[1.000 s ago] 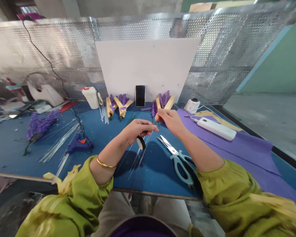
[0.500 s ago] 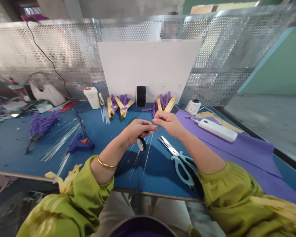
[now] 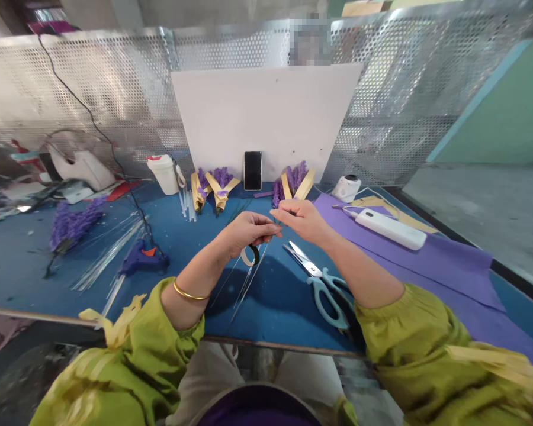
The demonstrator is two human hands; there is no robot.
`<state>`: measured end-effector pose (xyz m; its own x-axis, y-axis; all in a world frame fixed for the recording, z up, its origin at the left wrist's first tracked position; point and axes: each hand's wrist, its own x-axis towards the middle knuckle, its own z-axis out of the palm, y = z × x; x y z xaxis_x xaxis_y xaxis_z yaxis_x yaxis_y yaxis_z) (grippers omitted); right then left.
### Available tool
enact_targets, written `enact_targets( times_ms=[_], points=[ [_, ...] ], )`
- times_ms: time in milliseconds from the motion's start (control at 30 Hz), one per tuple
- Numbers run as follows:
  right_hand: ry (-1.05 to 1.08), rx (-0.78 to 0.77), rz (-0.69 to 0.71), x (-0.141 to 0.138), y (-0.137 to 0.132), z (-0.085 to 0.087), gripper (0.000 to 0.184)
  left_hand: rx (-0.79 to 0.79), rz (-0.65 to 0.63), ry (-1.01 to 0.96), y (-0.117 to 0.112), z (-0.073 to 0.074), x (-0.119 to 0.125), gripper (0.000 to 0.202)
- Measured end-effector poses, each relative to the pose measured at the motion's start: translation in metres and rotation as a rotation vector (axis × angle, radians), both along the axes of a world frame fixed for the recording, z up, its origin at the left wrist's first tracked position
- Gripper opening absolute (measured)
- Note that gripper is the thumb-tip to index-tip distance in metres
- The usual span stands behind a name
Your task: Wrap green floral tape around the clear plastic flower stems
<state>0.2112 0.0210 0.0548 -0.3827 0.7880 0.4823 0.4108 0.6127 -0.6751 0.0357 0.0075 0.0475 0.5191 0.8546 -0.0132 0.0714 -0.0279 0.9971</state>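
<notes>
Left hand [image 3: 251,228]'s curled around one ring-shaped tape roll [image 3: 256,255], mid-tabletop [image 3: 275,313]; right hand [image 3: 302,219]'s bunched up close, can't tell if it's gripping anything. One metal-bladed pair of scissors [image 3: 313,270] points off the front edge, three textured purple bunches [image 3: 221,192] by the back.

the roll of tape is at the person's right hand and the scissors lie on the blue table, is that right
Not quite: the head view shows the roll of tape at the left hand, not the right hand. The scissors do lie on the blue table.
</notes>
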Motion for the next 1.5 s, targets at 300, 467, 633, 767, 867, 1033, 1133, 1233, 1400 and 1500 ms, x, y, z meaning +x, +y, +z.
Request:
enact_targets(
  times_ms=[300,467,633,767,867,1033,1133,1233,1400,1500],
  points=[
    [0.430,-0.405,0.236,0.004,0.005,-0.007,0.023,-0.102,-0.034,-0.251,0.006,-0.010,0.000,0.028],
    [0.598,-0.521,0.319,-0.005,0.000,-0.008,0.019,-0.105,-0.047,-0.318,0.004,-0.012,0.004,0.030],
    [0.644,-0.546,0.281,-0.012,-0.001,-0.010,0.025,-0.076,-0.026,-0.202,0.003,-0.013,-0.004,0.031],
    [0.643,-0.556,0.237,-0.020,-0.002,-0.019,0.028,-0.064,0.009,-0.125,0.003,-0.016,-0.012,0.030],
    [0.636,-0.530,0.194,-0.024,-0.001,-0.025,0.032,-0.038,0.024,-0.101,0.002,-0.018,-0.014,0.027],
    [0.628,-0.493,0.121,-0.023,0.002,-0.028,0.027,-0.023,0.067,-0.164,0.002,-0.020,-0.010,0.026],
    [0.649,-0.609,0.186,-0.020,0.004,-0.026,0.030,-0.067,0.066,-0.237,0.002,-0.023,-0.006,0.026],
    [0.661,-0.729,0.264,-0.017,0.005,-0.026,0.028,-0.095,0.054,-0.291,0.001,-0.027,-0.002,0.027],
    [0.677,-0.824,0.225,-0.015,0.008,-0.029,0.026,-0.074,0.029,-0.272,0.002,-0.032,0.000,0.031],
    [0.641,-0.812,0.185,-0.015,0.009,-0.030,0.028,-0.060,0.003,-0.242,0.004,-0.033,-0.002,0.035]
  ],
)
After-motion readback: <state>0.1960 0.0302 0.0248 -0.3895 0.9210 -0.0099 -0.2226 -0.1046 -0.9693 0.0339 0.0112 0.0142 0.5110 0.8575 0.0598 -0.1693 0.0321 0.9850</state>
